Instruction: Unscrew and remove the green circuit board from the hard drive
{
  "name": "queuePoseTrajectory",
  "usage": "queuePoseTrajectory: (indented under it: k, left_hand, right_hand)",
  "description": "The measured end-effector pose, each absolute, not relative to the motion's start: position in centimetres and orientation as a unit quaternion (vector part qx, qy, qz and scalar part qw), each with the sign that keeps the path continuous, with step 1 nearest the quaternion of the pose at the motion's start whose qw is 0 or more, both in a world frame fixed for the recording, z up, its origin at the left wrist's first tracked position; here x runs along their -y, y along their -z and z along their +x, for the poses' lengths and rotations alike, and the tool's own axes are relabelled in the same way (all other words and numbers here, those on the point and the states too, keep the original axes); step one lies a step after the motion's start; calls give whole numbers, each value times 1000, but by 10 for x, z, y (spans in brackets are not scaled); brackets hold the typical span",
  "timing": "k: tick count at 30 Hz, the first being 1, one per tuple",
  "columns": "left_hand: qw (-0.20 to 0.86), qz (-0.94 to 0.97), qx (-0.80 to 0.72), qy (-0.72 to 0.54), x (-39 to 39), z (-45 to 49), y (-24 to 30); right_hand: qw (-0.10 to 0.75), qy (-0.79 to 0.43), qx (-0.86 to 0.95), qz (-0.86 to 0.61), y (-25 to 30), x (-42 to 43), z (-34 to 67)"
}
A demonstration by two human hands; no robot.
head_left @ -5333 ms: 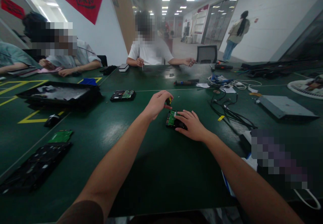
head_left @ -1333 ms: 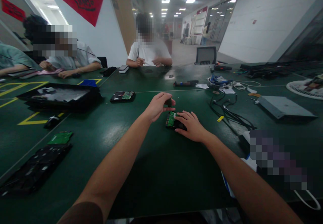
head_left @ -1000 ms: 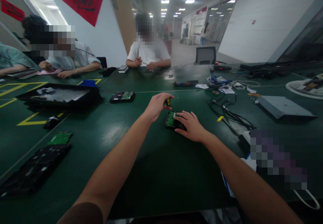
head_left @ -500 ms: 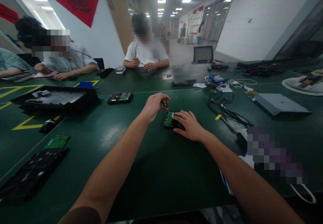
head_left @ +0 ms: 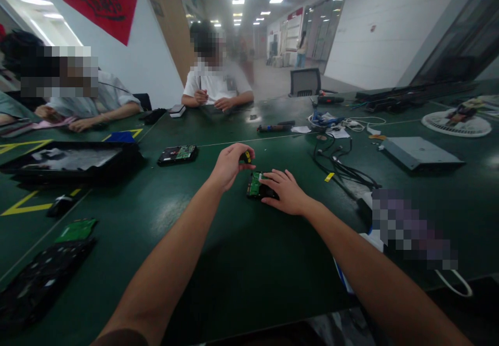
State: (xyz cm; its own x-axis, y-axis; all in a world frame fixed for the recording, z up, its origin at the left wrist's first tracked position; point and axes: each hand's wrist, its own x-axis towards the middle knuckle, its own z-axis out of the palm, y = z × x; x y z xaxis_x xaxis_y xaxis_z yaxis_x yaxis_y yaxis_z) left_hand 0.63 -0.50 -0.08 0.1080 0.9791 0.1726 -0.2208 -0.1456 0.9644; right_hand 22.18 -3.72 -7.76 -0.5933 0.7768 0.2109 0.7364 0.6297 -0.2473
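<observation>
A hard drive (head_left: 256,185) with a green circuit board lies flat on the dark green table in front of me. My right hand (head_left: 286,190) rests over its right side, fingers spread across the board and casing, covering part of it. Just beyond the drive's upper left corner is my left hand (head_left: 233,164), its thumb and fingers pinching a short black-and-yellow screwdriver handle (head_left: 247,157). Any shaft below that handle is too small to make out, so I cannot tell whether it touches the drive.
Another drive (head_left: 177,155) lies to the left, near a black tray (head_left: 70,159). A black part with a green board (head_left: 76,230) sits at lower left. Cables (head_left: 343,161) and a grey metal box (head_left: 423,152) occupy the right. Two people sit across the table.
The whole view has swung slightly right, so everything sits further left in it. Both hands keep nearly the same place and grip about the drive.
</observation>
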Motion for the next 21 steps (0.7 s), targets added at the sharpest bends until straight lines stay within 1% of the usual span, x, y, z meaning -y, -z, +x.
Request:
queuePoseTrajectory:
  k: [5,12,21]
  left_hand:
    - [507,544,-388,-544,7,4,-2]
    - [562,500,-369,-545,9,5,-4]
    - [566,503,-360,-545,8,4,-3]
  right_hand:
    - [151,-66,890,-425,78,37,222]
    - [151,-66,889,-427,78,38,221]
    - [152,-62,891,-422,78,38,221]
